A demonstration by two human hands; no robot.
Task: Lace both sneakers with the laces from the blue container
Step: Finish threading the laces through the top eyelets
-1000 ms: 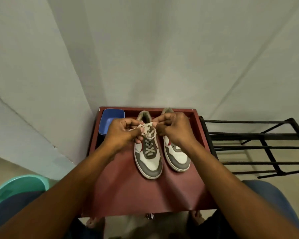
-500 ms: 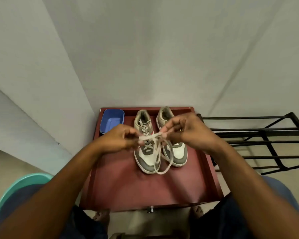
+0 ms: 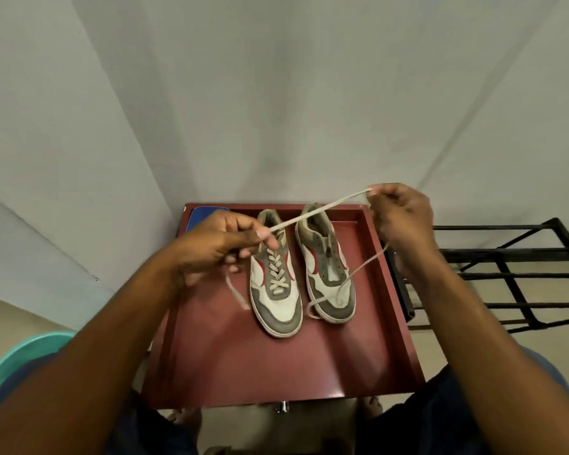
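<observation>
1. Beige lace (image 3: 319,210) is stretched taut in the air between both hands, above two sneakers on the red tray (image 3: 276,366)
2. Left hand (image 3: 217,244) pinches it between thumb and fingertips; right hand (image 3: 401,218) pinches it up at 1 o'clock, and the loose tail droops over the unlaced sneaker (image 3: 326,267)
3. Laced sneaker (image 3: 276,290) sits just beside that one, on its 9 o'clock side; the blue container (image 3: 201,215) is in the tray's 11 o'clock corner, partly hidden by the left hand
4. Step in hand, I judge: straightening the second lace; next it needs a tip found and fed through the lowest eyelets of the unlaced sneaker
</observation>
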